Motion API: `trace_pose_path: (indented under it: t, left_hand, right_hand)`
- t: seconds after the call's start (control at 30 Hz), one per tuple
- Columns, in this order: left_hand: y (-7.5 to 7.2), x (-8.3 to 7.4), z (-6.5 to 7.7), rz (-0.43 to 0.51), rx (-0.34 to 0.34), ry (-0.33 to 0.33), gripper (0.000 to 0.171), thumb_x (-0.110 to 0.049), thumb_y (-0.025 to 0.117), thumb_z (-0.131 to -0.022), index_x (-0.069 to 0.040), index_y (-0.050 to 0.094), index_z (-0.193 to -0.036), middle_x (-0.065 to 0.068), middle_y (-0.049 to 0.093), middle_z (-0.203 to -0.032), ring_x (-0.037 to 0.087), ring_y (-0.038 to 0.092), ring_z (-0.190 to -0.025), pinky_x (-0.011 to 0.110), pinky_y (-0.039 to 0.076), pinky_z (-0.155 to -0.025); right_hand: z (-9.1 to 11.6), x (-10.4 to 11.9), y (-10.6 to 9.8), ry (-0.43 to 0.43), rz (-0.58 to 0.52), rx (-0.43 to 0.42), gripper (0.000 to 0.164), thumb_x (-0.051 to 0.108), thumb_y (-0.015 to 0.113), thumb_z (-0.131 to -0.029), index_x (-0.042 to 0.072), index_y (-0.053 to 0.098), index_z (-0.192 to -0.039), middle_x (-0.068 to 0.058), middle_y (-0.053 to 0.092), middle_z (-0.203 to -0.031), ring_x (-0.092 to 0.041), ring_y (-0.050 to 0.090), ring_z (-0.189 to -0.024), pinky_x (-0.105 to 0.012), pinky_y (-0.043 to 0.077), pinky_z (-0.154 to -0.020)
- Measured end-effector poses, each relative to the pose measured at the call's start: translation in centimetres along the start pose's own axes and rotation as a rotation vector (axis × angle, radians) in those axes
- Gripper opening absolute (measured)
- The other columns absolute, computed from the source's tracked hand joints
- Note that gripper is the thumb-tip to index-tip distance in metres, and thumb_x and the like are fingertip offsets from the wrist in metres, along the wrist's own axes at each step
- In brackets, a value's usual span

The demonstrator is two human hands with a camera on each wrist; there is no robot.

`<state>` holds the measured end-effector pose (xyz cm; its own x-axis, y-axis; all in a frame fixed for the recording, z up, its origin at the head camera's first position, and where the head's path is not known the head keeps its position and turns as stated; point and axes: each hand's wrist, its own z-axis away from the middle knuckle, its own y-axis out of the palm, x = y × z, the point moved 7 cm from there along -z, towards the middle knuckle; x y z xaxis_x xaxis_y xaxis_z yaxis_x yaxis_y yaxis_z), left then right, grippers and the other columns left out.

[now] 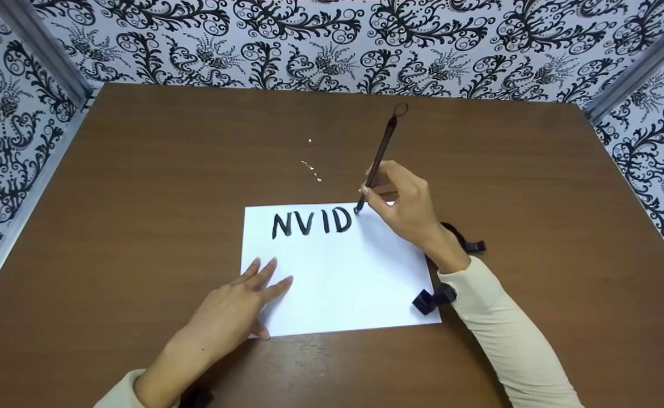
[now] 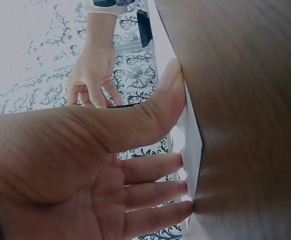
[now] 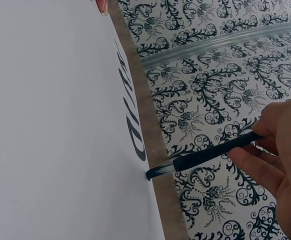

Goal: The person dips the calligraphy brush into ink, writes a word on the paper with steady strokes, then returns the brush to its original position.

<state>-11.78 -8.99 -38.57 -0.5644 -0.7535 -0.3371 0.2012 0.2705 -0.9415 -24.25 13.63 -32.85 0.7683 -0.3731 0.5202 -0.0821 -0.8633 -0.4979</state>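
A white sheet of paper (image 1: pixel 343 283) lies on the brown table, with the black letters "NVID" (image 1: pixel 312 221) along its upper part. My right hand (image 1: pixel 402 204) pinches a dark paintbrush (image 1: pixel 381 144) with a loop at its top end. In the right wrist view the black-wetted bristles (image 3: pixel 159 171) touch the sheet just past the letter D. Spread fingers of my left hand (image 1: pixel 229 311) rest on the lower left of the sheet. The left wrist view shows its thumb (image 2: pixel 171 100) at the paper's edge and fingertips against the sheet.
The brown table (image 1: pixel 139 226) reaches back to walls with black scroll patterns (image 1: pixel 297 45). Small white specks (image 1: pixel 312 169) lie on the wood beyond the sheet. A black strap with dark pieces (image 1: pixel 435 298) sits about the right wrist, over the paper's right edge.
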Motion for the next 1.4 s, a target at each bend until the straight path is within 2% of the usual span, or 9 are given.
trace_pose_path:
  t: [0.63, 0.9, 1.17, 1.4]
  left_hand:
    - [0.0, -0.1, 0.0, -0.019, 0.008, 0.002, 0.082, -0.034, 0.078, -0.061, -0.010, 0.055, -0.136, 0.024, 0.040, -0.143, 0.049, 0.039, -0.127, 0.054, 0.053, -0.074]
    - [0.0, -0.1, 0.0, -0.018, -0.001, 0.014, 0.078, -0.039, 0.068, -0.065, -0.009, 0.054, -0.136, 0.026, 0.041, -0.142, 0.049, 0.039, -0.127, 0.056, 0.052, -0.077]
    - [0.0, -0.1, 0.0, -0.015, -0.001, 0.014, 0.080, -0.039, 0.070, -0.063, -0.010, 0.055, -0.136, 0.025, 0.041, -0.142, 0.049, 0.039, -0.127, 0.056, 0.052, -0.077]
    - [0.0, -0.1, 0.0, -0.010, 0.006, 0.009, 0.080, -0.037, 0.072, -0.063, -0.010, 0.054, -0.136, 0.025, 0.040, -0.143, 0.048, 0.038, -0.128, 0.056, 0.051, -0.078]
  right_hand:
    - [-0.3, 0.6, -0.1, -0.010, 0.014, 0.039, 0.020, -0.004, 0.068, -0.083, 0.001, 0.059, -0.100, -0.008, 0.067, -0.084, -0.016, 0.068, -0.071, -0.025, 0.055, -0.055]
    - [-0.3, 0.9, -0.2, 0.004, 0.036, 0.059, 0.020, -0.001, 0.068, -0.083, 0.000, 0.059, -0.100, -0.006, 0.065, -0.083, -0.015, 0.067, -0.072, -0.028, 0.056, -0.057]
    - [-0.3, 1.1, -0.1, -0.011, 0.026, 0.083, 0.018, 0.001, 0.066, -0.082, -0.002, 0.059, -0.098, -0.007, 0.065, -0.082, -0.016, 0.067, -0.070, -0.023, 0.055, -0.058]
    - [-0.5, 1.4, -0.4, -0.012, 0.019, 0.089, 0.019, 0.001, 0.067, -0.082, 0.000, 0.059, -0.099, -0.006, 0.066, -0.082, -0.016, 0.068, -0.072, -0.025, 0.055, -0.060]
